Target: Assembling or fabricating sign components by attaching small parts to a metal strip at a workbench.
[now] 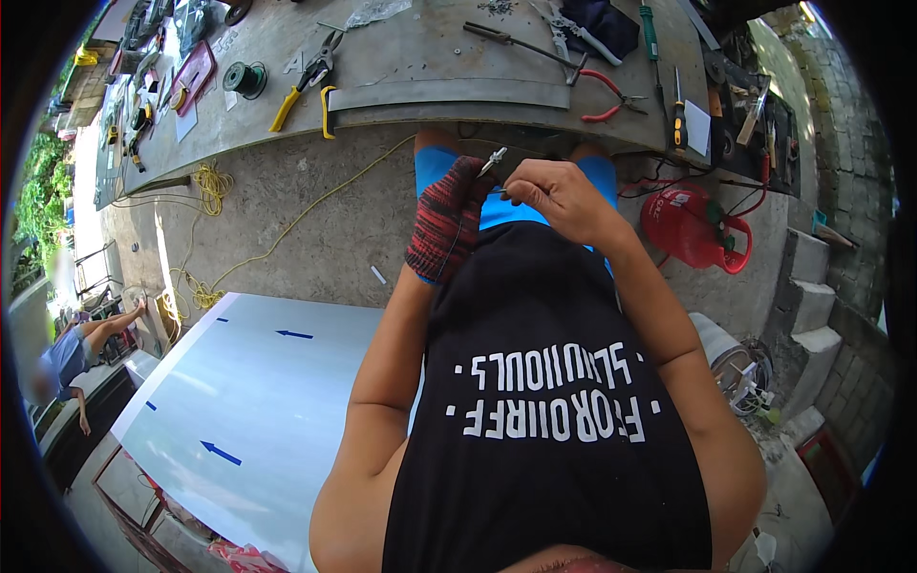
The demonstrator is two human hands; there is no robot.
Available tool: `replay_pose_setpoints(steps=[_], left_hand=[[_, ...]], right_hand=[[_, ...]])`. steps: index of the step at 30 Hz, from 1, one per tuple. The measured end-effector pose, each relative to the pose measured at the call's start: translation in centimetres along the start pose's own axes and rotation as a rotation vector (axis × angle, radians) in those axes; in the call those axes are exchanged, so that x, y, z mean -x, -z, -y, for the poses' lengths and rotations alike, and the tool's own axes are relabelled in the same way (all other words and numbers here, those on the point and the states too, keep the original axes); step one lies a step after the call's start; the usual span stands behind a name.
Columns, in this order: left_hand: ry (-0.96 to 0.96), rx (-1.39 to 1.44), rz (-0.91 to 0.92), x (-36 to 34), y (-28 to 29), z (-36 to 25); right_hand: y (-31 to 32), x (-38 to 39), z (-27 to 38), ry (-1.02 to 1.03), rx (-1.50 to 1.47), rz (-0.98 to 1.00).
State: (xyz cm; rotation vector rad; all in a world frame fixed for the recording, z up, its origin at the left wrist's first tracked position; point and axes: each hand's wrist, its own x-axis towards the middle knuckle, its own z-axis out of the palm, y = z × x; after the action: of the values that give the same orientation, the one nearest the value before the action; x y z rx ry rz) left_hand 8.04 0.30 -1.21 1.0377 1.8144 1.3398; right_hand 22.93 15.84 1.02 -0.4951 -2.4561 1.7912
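Note:
In front of my lap, short of the table's edge, both hands are close together. My left hand (447, 222), in a red and black knit glove, is closed around a small silver metal fitting (494, 159) whose tip sticks up past the fingers. Beside it, my bare right hand (562, 199) pinches a thin, small piece (501, 190) between thumb and fingers; its kind is too small to make out. Whether that piece touches the fitting, I cannot tell. The hands are nearest to a long flat metal strip (449, 94) along the table's front edge.
On the grey table (401, 57) lie yellow-handled snips (308, 81), red-handled pliers (611, 99), a screwdriver (679, 119) and a green wire spool (246, 80). A red gas cylinder (680, 224) stands right. Behind on the left are a pale blue sheet (258, 372) and another person (72, 363).

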Motion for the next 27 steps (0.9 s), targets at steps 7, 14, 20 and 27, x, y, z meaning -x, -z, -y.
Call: replay_pose_setpoints(steps=[7, 14, 20, 27], left_hand=[[-0.035, -0.001, -0.022, -0.2, 0.0, 0.7], [-0.064, 0.001, -0.017, -0.3, -0.2, 0.3], [-0.072, 0.070, -0.014, -0.3, -0.4, 0.4], [-0.076, 0.002, -0.029, -0.3, -0.5, 0.3]], right_hand=[[0.2, -0.4, 0.3, 0.030, 0.029, -0.069], [-0.3, 0.0, 1.9, 0.046, 0.008, -0.165], [0.1, -0.5, 0.7, -0.059, 0.023, -0.003], [0.0, -0.2, 0.5, 0.077, -0.003, -0.113]])
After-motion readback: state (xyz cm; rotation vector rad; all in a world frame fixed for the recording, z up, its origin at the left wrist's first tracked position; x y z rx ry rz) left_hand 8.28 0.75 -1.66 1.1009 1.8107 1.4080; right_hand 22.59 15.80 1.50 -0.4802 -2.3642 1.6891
